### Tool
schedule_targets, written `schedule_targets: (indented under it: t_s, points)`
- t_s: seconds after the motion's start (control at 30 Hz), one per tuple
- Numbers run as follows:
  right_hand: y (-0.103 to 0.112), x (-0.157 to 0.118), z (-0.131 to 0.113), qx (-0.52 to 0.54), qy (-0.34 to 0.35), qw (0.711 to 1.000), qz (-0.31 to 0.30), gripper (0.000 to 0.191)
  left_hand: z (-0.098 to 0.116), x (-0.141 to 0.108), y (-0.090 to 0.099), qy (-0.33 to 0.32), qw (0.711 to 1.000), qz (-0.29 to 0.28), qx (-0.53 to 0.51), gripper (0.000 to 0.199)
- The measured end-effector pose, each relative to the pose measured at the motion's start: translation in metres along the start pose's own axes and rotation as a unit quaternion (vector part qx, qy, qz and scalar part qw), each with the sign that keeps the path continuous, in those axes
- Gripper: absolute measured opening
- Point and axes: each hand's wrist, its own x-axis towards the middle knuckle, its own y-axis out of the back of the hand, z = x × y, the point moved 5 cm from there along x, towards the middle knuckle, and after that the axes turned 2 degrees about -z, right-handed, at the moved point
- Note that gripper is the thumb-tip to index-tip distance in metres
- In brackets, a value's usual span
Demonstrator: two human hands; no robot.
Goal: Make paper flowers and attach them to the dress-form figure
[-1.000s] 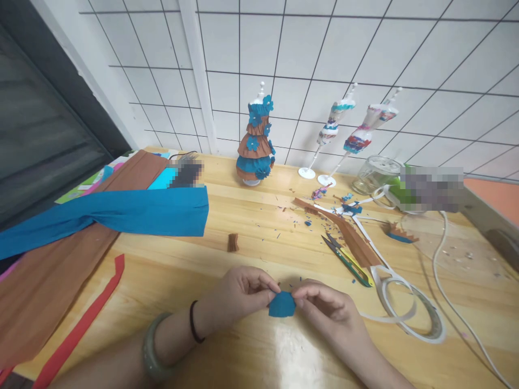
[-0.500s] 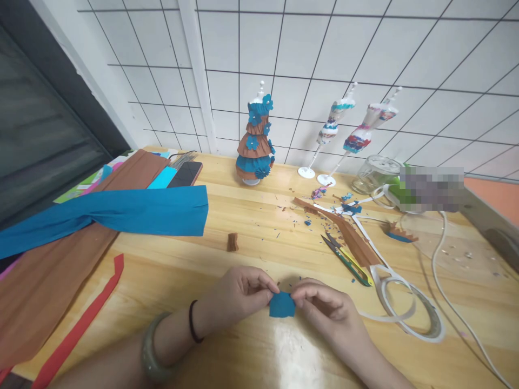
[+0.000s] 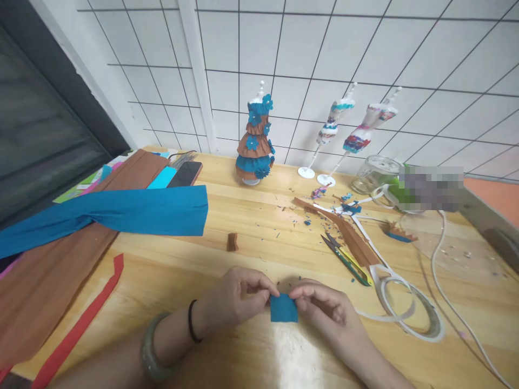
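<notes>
Paper, cut to a small blue square [image 3: 284, 310], hangs between your two hands, its lower edge toward you. Your left hand [image 3: 245, 296] pinches its upper left corner between thumb and forefinger; your right hand [image 3: 330, 309] pinches the upper right corner the same way, the other fingers curled in. On your left wrist you wear a black band [image 3: 193, 322] and, farther up the arm, a greenish bangle [image 3: 150, 348].

Just beyond your left hand lies a pleated brown piece [image 3: 232, 242]. Farther to the left of that hand, a wide blue strip [image 3: 162, 210] crosses over a long brown sheet [image 3: 52, 286], with a red strip [image 3: 85, 319] nearer you and a phone [image 3: 187, 174] past the blue.

Beyond your right hand rest the green-and-yellow snips [image 3: 344, 260] (points away from you), beside a brown strip [image 3: 357, 240] and scattered scraps. Right of the same hand lies a roll of white tape [image 3: 437, 327], some of it loose.

Well beyond both hands stands a dress form [image 3: 254, 145] in brown and blue tiers with blue flowers; two slimmer forms [image 3: 363, 135] stand to its right.
</notes>
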Motion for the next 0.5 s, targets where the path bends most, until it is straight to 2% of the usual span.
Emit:
schedule_targets:
  t_s: [0.1, 0.23, 0.37, 0.5]
  points:
    - [-0.002, 0.000, 0.001, -0.037, 0.008, 0.999, 0.005, 0.014, 0.002, -0.001, -0.002, 0.000, 1.000, -0.010, 0.019, 0.012]
    - [-0.006, -0.001, 0.000, -0.099, 0.044, 0.994, 0.014, 0.012, 0.001, 0.000, -0.004, 0.012, 1.000, 0.004, 0.008, 0.008]
    - [-0.007, -0.004, -0.005, -0.135, 0.114, 0.984, 0.022, 0.003, -0.001, -0.001, -0.006, 0.013, 1.000, -0.001, 0.001, 0.020]
    - [-0.009, -0.005, -0.012, -0.169, 0.179, 0.969, 0.012, 0.015, -0.004, -0.001, -0.007, 0.005, 0.999, -0.008, 0.033, 0.015]
